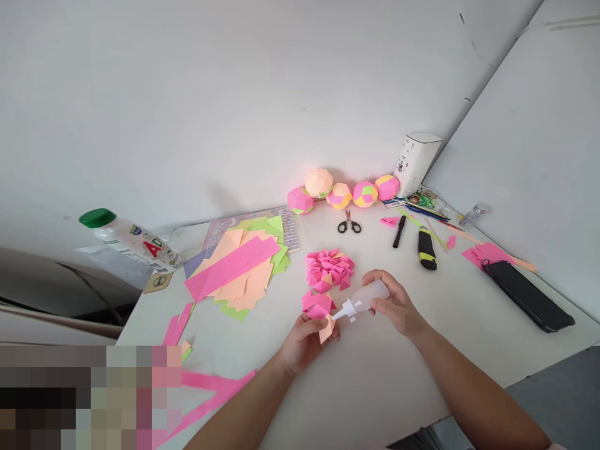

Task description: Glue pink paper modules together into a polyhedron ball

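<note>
While your right hand (pixel 392 302) curls firmly round a translucent white plastic squeeze bottle (pixel 371 295), its nozzle points right at the pink-and-peach folded paper piece (pixel 319 305) pinched in your left hand (pixel 300 344). Careful: too hard a squeeze could flood that fold! Push forward and you might scatter the heaped pink folded paper pieces (pixel 329 270) just beyond. Room opens rightward, short of the black-and-yellow utility knife (pixel 427 250); the white surface's (pixel 375 381) near edge passes beneath your forearms.
</note>
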A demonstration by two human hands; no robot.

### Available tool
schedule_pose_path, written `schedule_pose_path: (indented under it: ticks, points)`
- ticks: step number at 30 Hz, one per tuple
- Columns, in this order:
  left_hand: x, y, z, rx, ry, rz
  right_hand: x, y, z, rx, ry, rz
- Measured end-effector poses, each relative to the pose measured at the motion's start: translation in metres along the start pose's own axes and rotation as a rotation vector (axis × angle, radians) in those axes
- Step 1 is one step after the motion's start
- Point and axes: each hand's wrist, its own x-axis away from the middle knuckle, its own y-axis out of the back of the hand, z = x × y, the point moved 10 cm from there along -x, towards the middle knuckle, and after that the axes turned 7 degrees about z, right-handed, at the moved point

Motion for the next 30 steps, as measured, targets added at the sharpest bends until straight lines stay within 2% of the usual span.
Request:
schedule_pose_path:
  ticks: [10,17,24,30]
  points:
    - [0.0004,-0.0004,0.0007,0.001,0.006,0.010,-0.0018,-0.0060,-0.0010,0.005,-0.011,0.052]
    - [0.0011,0.0047,0.0027,0.007,0.024,-0.033,-0.0023,-0.0077,-0.0014,-0.008,-0.017,0.076]
    - [-0.0003,0.0006,0.0007,0.002,0.013,0.001,-0.0013,0.0013,0.0021,0.000,0.027,-0.005]
    - [0.0001,-0.0003,0.0002,-0.003,-0.008,0.028,-0.0007,-0.0022,0.0036,0.017,0.035,0.006]
